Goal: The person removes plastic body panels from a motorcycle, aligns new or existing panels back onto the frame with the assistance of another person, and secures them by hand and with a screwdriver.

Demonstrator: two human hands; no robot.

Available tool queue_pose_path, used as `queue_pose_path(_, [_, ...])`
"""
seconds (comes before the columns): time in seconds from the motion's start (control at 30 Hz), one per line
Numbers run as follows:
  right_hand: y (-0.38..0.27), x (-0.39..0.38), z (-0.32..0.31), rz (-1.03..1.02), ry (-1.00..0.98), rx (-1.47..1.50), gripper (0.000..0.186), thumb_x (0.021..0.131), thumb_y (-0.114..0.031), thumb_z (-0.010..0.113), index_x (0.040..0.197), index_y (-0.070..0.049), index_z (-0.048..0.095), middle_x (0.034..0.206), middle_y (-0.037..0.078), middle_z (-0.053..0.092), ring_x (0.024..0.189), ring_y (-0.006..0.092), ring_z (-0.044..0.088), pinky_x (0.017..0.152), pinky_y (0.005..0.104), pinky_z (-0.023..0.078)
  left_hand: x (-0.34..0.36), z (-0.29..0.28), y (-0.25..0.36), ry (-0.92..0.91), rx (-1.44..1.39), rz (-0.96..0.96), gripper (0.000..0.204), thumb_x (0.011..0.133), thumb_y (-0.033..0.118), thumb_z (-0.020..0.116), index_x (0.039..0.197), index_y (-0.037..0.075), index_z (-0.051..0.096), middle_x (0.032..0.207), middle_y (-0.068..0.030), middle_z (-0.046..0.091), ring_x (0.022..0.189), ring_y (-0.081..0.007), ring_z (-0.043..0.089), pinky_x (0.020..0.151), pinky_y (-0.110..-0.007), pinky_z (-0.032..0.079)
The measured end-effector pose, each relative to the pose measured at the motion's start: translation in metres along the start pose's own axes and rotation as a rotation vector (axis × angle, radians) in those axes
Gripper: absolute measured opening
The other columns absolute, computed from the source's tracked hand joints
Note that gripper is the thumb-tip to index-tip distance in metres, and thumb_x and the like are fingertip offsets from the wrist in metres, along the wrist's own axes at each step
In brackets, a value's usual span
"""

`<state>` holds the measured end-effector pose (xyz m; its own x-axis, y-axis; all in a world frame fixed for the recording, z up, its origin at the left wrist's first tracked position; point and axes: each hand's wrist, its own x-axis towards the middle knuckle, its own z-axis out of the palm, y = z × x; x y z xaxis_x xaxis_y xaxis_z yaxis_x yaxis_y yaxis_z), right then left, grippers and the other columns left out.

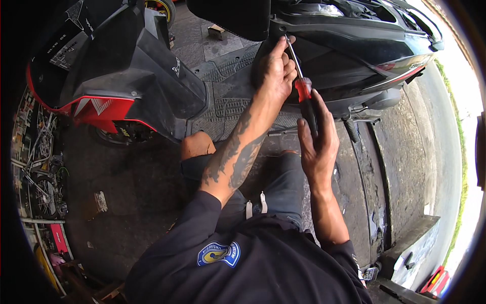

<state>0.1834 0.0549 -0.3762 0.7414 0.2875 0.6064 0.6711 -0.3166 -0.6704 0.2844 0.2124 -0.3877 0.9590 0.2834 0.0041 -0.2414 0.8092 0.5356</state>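
My left hand (279, 71) has its curled fingers and thumb at the tip of a screwdriver, just below a small hole in the dark rear side panel (344, 61) of a scooter. My right hand (318, 147) grips the red and black handle of the screwdriver (305, 96), its metal shaft slanting up to the panel. The scooter's rubber-matted footboard (223, 111) lies beneath my left arm, and its black and red front shield (162, 81) stands to the left. What exactly the tip touches is too small to tell.
My bare knee (195, 144) is close to the footboard. Bikes and shelved parts (45, 192) line the far left, on dark concrete flooring (116, 213). A low concrete ledge (415, 238) is at lower right, beside a bright road (445, 152). A yellow-rimmed wheel (162, 10) shows at the top.
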Motion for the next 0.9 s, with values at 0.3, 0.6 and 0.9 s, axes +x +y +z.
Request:
queue_pose_path(0.3, [-0.004, 0.025, 0.005, -0.071, -0.003, -0.071, 0.05, 0.084, -0.009, 0.063, 0.132, -0.012, 0.05, 0.091, 0.013, 0.057, 0.07, 0.0262, 0.057, 0.064, 0.0349, 0.047, 0.023, -0.002, 0.011, -0.007, 0.04, 0.02, 0.032, 0.098, 0.033, 0.048, 0.106, 0.004, 0.059, 0.045, 0.0082, 0.023, 0.034, -0.0042, 0.019, 0.031, -0.022, 0.015])
queue_pose_path(0.6, [-0.017, 0.036, -0.006, -0.065, -0.087, -0.171, 0.053, 0.081, -0.01, 0.065, 0.131, -0.019, 0.051, 0.083, 0.012, 0.051, 0.068, 0.0275, 0.057, 0.06, 0.0384, 0.047, 0.022, 0.002, 0.014, -0.013, 0.075, 0.004, 0.03, 0.097, 0.032, 0.049, 0.1, 0.005, 0.062, 0.045, 0.0091, 0.025, 0.038, -0.0038, 0.021, 0.036, -0.019, 0.015])
queue_pose_path(0.9, [-0.036, 0.05, -0.015, -0.066, -0.249, -0.34, 0.049, 0.073, -0.006, 0.068, 0.118, -0.023, 0.063, 0.076, 0.009, 0.048, 0.065, 0.0234, 0.057, 0.06, 0.0354, 0.047, 0.026, -0.001, 0.02, -0.035, 0.111, -0.04, 0.032, 0.096, 0.036, 0.05, 0.104, 0.007, 0.061, 0.045, 0.0091, 0.025, 0.039, -0.0042, 0.022, 0.043, -0.018, 0.028])
